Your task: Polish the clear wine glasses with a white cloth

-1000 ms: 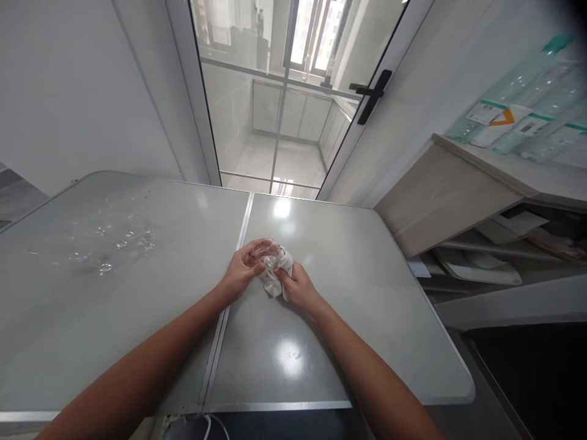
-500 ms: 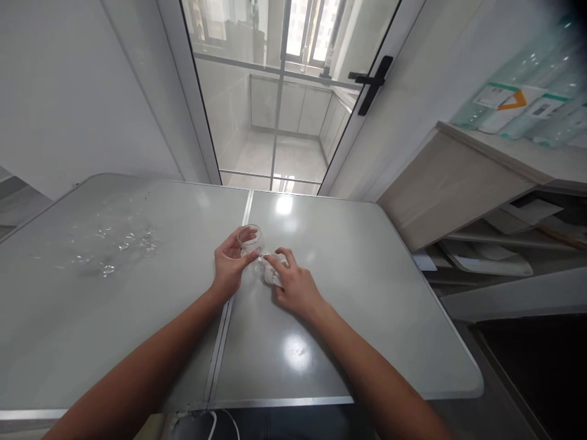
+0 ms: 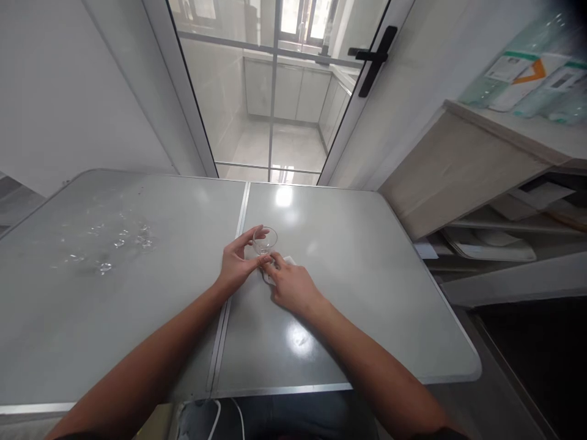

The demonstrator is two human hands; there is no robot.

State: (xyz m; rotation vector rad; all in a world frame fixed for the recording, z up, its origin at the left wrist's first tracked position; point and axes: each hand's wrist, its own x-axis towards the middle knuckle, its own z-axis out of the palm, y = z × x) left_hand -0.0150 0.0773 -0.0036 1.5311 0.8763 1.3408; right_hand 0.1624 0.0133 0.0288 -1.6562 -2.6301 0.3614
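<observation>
As our left hand (image 3: 236, 263) is curling around a small clear cup (image 3: 265, 242), thumb on the near side and fingers behind, our right hand (image 3: 296, 287) is grasping a bunched white cloth (image 3: 269, 278) and pressing close against the cup's lower part. The cup is staying just right of the metal strip (image 3: 219, 342) in the table (image 3: 376, 287), its round mouth facing up, and we are not managing to tell whether its base is touching the surface, since fingers and cloth are covering it. We are judging the grip to be the weak point: the wall is looking smooth and thin, so a slack thumb or a hard twist of the cloth could be sending it slipping onto the hard top and chipping. A fold catching the rim could also be tipping it. Farther left, several clear objects (image 3: 119, 243) are lying well apart from us (their outlines are nearly vanishing into the grey), and a wide swing of the left hand could be knocking them simply because they are so hard to see. Beyond the table on the right, clear bottles (image 3: 532, 79) are resting on a cabinet (image 3: 440, 171), wearing white labels (image 3: 507, 66) and an orange angular mark (image 3: 533, 71); we are making out small print and a dark patch, but no word or brand is coming through.
</observation>
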